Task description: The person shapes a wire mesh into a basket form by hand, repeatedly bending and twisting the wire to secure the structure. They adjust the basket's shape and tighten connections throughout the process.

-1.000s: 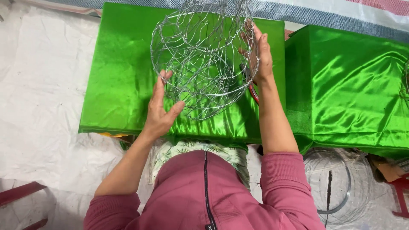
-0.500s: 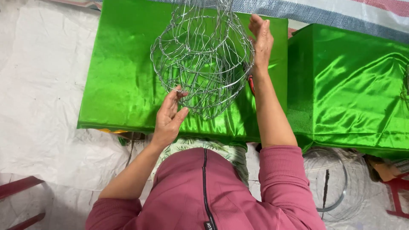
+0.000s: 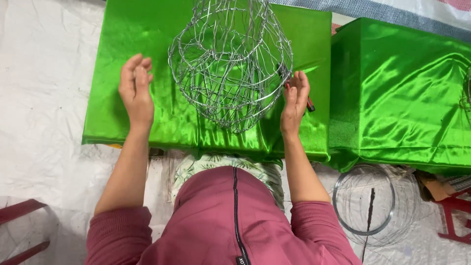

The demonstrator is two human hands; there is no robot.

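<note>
Centrally, a green satin-covered table bears a rounded wire frame. Left hand, open and flat, stands apart from the frame's left side. Right hand, fingers extended and grasping nothing, lies just beside its right edge.

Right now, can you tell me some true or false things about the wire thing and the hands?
1. The wire frame stands on shiny green cloth. True.
2. The left hand grips the wire frame. False: it is open and apart from the frame, off to its side.
3. The right hand is open beside the frame, fingers straight. True.
4. The sleeves are blue. False: they are dark pink.
5. A coil of wire lies on the floor by the person's right arm. True.
6. The frame lies flat on the floor. False: it is up on the green-covered surface.
</note>
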